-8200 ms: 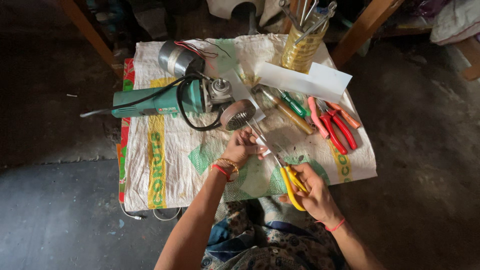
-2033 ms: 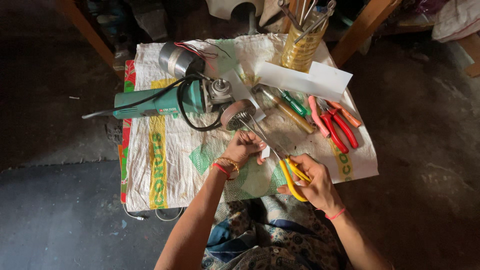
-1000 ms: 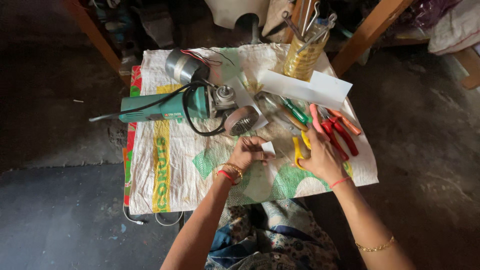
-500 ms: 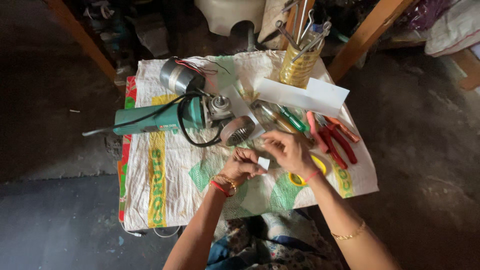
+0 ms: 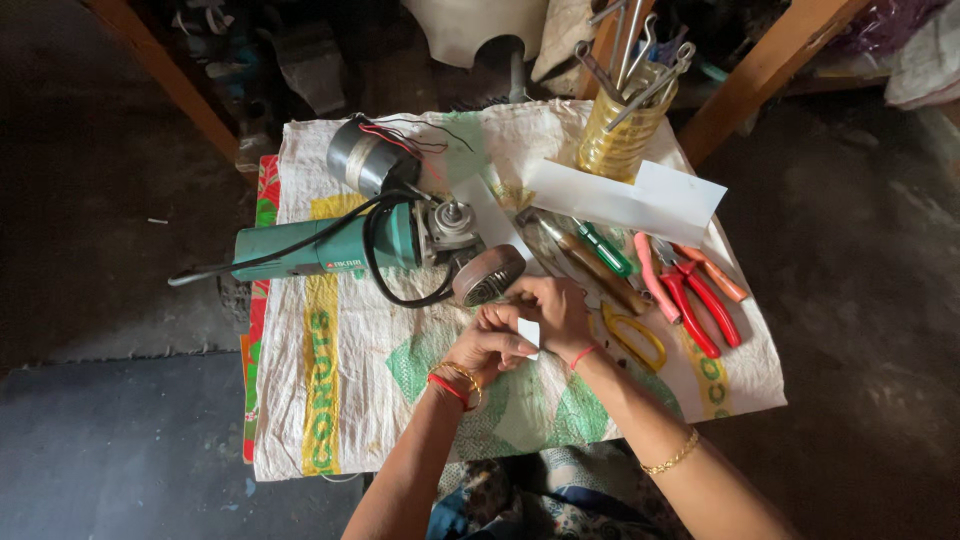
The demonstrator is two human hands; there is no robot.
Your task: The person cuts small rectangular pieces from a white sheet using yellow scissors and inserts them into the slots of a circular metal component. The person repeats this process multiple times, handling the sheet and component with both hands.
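Note:
My left hand (image 5: pixel 492 343) and my right hand (image 5: pixel 553 309) meet over the middle of a table covered with a woven sack (image 5: pixel 330 400). Between their fingers is a small white piece (image 5: pixel 528 333), pinched by both hands. Just above them a dark round metal part (image 5: pixel 487 275) lies next to the head of a green angle grinder (image 5: pixel 330 250). Yellow-handled scissors (image 5: pixel 634 338) lie on the cloth right of my right hand, free of it.
A grey motor with red wires (image 5: pixel 362 160) sits at the back left. A yellow jar of tools (image 5: pixel 620 135), a white paper sheet (image 5: pixel 625 198), screwdrivers (image 5: pixel 600 255) and red and orange pliers (image 5: pixel 695 295) fill the right side. Wooden legs (image 5: pixel 760 70) stand behind.
My right hand has put the yellow scissors down on the cloth and moved left to join my left hand on the small white piece. The view has shifted slightly.

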